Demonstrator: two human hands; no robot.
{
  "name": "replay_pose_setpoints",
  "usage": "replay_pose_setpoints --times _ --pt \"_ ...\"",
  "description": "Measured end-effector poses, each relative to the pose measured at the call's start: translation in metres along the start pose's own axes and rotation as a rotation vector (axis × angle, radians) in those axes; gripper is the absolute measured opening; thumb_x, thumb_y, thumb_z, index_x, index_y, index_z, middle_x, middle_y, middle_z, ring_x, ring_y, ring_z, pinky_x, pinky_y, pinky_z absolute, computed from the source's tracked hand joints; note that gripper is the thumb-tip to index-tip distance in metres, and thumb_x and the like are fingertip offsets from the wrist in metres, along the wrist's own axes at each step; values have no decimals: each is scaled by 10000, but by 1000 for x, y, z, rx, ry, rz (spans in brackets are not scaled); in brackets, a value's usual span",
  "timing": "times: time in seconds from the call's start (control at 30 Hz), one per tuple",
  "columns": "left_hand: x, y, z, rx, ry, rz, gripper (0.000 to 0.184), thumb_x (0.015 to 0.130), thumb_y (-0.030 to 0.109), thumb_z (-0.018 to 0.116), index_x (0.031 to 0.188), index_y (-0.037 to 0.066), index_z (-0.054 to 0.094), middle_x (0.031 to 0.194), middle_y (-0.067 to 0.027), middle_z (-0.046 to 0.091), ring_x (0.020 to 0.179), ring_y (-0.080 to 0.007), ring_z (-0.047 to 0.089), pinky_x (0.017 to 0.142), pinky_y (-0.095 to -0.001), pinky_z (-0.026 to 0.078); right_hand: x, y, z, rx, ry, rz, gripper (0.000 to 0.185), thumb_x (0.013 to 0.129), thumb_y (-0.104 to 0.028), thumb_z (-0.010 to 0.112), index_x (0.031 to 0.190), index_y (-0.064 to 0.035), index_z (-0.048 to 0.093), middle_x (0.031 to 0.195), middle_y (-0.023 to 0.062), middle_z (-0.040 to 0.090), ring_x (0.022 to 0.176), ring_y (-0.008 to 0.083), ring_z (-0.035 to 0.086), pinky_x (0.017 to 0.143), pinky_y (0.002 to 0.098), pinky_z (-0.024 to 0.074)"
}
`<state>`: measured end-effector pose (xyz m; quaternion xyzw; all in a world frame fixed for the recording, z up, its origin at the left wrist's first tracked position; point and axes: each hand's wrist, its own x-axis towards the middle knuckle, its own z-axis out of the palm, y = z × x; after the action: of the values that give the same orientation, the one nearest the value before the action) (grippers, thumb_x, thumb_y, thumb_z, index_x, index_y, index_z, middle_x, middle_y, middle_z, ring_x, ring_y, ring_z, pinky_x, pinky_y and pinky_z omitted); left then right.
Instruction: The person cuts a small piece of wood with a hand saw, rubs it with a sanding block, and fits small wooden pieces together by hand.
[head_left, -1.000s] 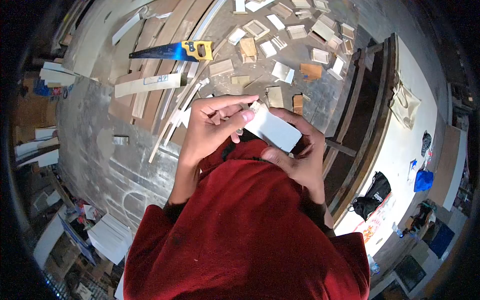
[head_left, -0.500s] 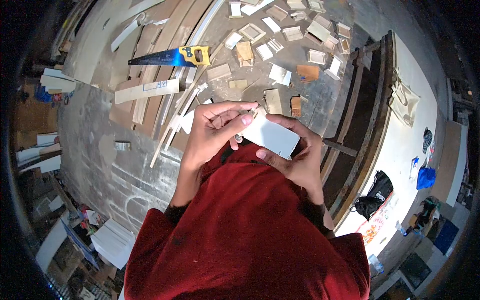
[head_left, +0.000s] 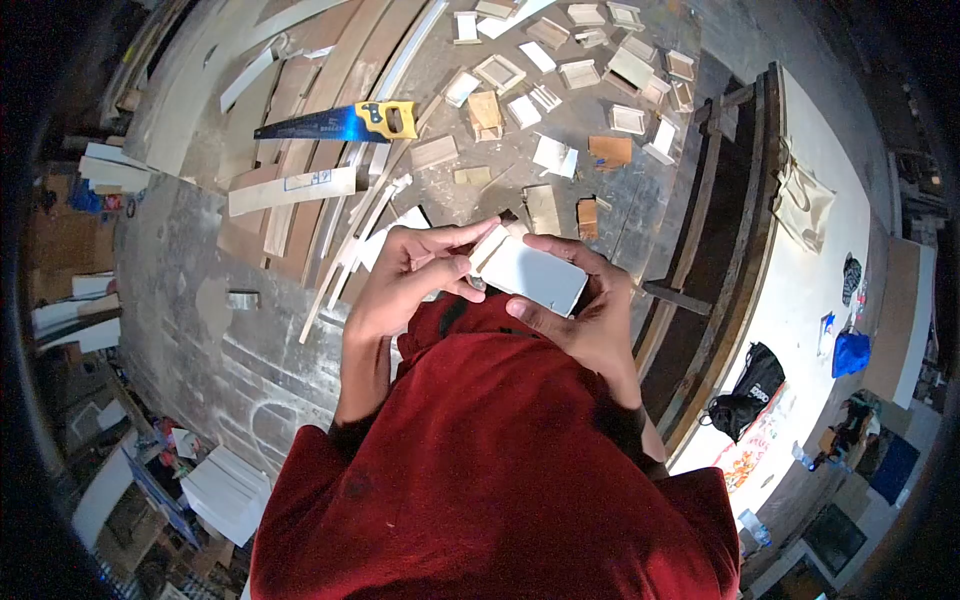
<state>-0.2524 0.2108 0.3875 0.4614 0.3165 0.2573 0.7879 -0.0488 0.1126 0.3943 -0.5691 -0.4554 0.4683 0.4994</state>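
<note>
A small white rectangular board (head_left: 540,276) is held up in front of my red shirt. My right hand (head_left: 598,325) grips its right end, thumb on the near edge and fingers along the far edge. A narrow wooden strip (head_left: 487,252) lies across the board's left end. My left hand (head_left: 395,285) is closed at that end, thumb and index finger at the strip and the remaining fingers curled below. A small object shows by the left fingertips, too unclear to name. The board's underside is hidden.
A handsaw (head_left: 340,122) with a yellow handle lies across long planks (head_left: 300,225) at the left. Several small wooden frames (head_left: 500,72) and offcuts are scattered on the floor ahead. To the right stands a white-topped table (head_left: 745,330) bearing a cloth bag (head_left: 803,208) and a black pouch (head_left: 748,392).
My left thumb and fingers have drawn back to the left, baring the wooden strip on the board's end. The board and right hand have shifted slightly left.
</note>
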Motion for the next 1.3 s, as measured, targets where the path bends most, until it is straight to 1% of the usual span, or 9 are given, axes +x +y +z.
replay_pose_setpoints --times 0.2,0.27,0.5,0.57,0.77,0.87,1.07,1.17,1.3 --pt "-8 7 -6 120 -85 23 429 935 6 585 1360 6 522 1158 -125 664 864 -134 655 813 -305 592 1 1 7 -14 -10 9 536 709 -128 870 1185 -25 647 1063 86 695 967 135 641 874 292 507" --pt "-11 13 -8 207 -92 3 461 913 -41 606 1361 38 535 1096 -103 677 859 -112 644 795 -285 583 0 2 9 -22 -18 10 533 709 -130 871 1180 -21 646 1062 84 695 966 132 641 871 291 508" --pt "-9 10 -29 286 -153 -34 487 846 -6 719 1314 22 586 979 -72 677 839 -105 646 722 -248 557 1 4 16 106 -57 7 510 725 -112 857 1172 -3 638 1059 77 696 966 128 643 873 290 509" --pt "-7 0 -30 125 -108 26 483 811 -12 747 1274 -5 610 991 -89 684 872 -127 657 755 -257 552 1 6 17 142 -66 6 509 726 -103 854 1175 -1 637 1059 76 697 968 128 644 876 292 509" --pt "-3 -11 -35 3 -127 165 529 744 -54 775 1247 -32 614 1093 -125 684 976 -157 648 860 -294 552 3 7 23 233 -82 42 514 734 -92 842 1189 20 629 1081 86 697 973 132 648 880 288 508" --pt "-5 -11 -33 -88 -90 116 527 736 -56 781 1237 -30 619 1137 -129 674 1009 -169 644 882 -311 553 4 10 25 229 -75 14 515 739 -93 838 1192 29 626 1087 88 697 974 134 649 883 286 504" --pt "-7 -20 -27 -155 -34 192 496 754 -53 771 1226 -29 622 1211 -137 655 1045 -168 633 889 -301 545 3 8 29 179 -56 -22 477 762 -81 805 1189 33 625 1085 85 697 977 131 647 893 289 499" --pt "-8 -28 -25 -182 4 244 492 755 -55 769 1224 -27 623 1240 -140 646 1063 -165 628 887 -293 540 1 11 33 304 -39 59 460 770 -70 786 1189 31 625 1083 83 697 983 130 644 894 289 498" --pt "-12 -38 -21 -174 71 296 468 764 -71 745 1216 -28 629 1181 -126 670 1023 -146 632 860 -276 532 -1 16 32 281 -54 66 475 762 -87 791 1193 26 626 1081 84 694 982 136 645 895 295 502"
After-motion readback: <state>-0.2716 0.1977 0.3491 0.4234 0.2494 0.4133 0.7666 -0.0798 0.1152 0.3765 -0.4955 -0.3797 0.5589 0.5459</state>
